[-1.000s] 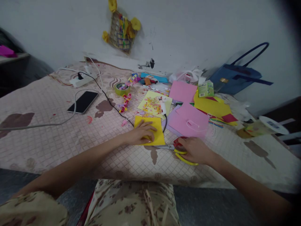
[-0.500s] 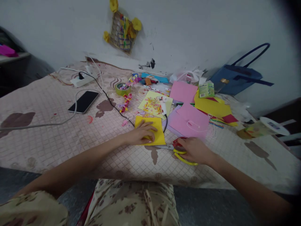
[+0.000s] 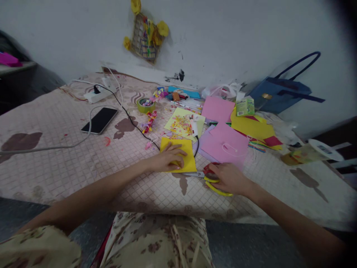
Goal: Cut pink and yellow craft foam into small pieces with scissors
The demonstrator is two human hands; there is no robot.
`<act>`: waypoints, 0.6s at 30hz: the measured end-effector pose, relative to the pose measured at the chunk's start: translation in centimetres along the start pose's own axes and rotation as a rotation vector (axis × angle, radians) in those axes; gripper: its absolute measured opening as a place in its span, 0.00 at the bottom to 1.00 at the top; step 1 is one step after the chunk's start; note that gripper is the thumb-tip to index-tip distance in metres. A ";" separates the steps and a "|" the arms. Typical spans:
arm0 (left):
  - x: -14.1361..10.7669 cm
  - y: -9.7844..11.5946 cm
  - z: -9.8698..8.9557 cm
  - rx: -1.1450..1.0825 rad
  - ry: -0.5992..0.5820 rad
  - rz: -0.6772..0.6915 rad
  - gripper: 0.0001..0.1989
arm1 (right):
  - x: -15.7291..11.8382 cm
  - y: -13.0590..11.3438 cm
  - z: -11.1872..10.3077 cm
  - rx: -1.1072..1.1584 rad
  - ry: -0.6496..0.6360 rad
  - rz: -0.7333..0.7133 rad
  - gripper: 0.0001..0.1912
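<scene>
A square of yellow paper [image 3: 189, 152] lies on the patterned tablecloth in front of me. My left hand [image 3: 169, 157] rests on it with the fingers spread, pressing it to the table. In my right hand [image 3: 230, 176] is a pair of scissors [image 3: 214, 181] with red and yellow handles. Their blades point left and lie along the paper's near edge, partly hidden beneath it. Just beyond the yellow paper is a white glue gun [image 3: 193, 126], lying on a pale yellow sheet [image 3: 170, 124] scattered with small coloured scraps.
Pink sheets [image 3: 228, 143] lie to the right, with a yellow sheet stack [image 3: 251, 126] behind. A blue bag [image 3: 279, 96] leans on the wall. Further left are a green tape roll [image 3: 145, 107], a phone [image 3: 100, 120] and a white power strip [image 3: 99, 95] with cables.
My right hand and the scissors have shifted slightly left, the blades sliding a little further along the paper's near edge. The left hand stays in place on the paper.
</scene>
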State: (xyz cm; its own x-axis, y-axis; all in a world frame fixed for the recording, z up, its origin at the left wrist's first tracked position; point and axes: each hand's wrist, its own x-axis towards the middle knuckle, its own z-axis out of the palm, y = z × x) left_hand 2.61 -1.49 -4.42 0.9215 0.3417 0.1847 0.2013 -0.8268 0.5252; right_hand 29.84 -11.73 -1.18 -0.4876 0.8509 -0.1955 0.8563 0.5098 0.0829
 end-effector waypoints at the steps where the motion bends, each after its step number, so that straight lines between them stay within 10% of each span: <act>1: 0.0 0.0 0.0 -0.008 0.003 -0.001 0.07 | -0.1 0.0 0.0 -0.010 0.002 0.000 0.20; 18: -0.1 -0.1 0.2 -0.020 0.023 0.000 0.07 | 0.3 -0.4 0.0 0.002 0.000 -0.013 0.19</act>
State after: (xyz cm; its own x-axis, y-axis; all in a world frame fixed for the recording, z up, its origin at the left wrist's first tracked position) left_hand 2.60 -1.53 -4.64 0.9135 0.3524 0.2035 0.1947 -0.8176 0.5418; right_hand 29.32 -11.66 -1.28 -0.4987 0.8443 -0.1962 0.8503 0.5204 0.0781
